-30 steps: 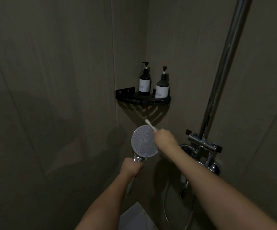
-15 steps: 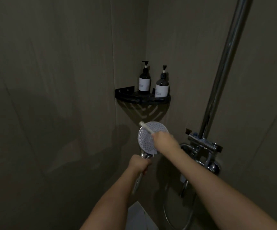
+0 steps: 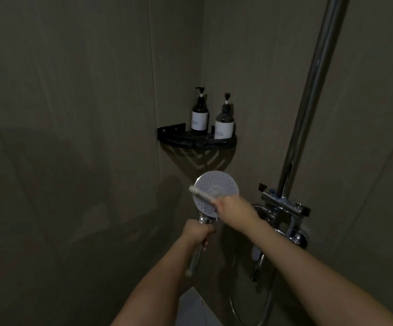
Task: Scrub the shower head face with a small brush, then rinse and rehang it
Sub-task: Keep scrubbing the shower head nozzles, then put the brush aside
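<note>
Two bottles (image 3: 212, 120) on shelf (image 3: 186, 141); left hand (image 3: 196, 231) grasps shower head (image 3: 216, 196), right hand (image 3: 232, 205) brush (image 3: 201, 195).

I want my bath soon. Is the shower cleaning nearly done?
Not yet. The left hand holds the round white shower head off its hook; the right hand holds the small white brush across its face. Rinsing and rehanging remain.

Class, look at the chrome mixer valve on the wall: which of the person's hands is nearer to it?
The right hand. It grips the small brush just left of the mixer valve. The left hand holds the shower head handle farther left and lower.
</note>
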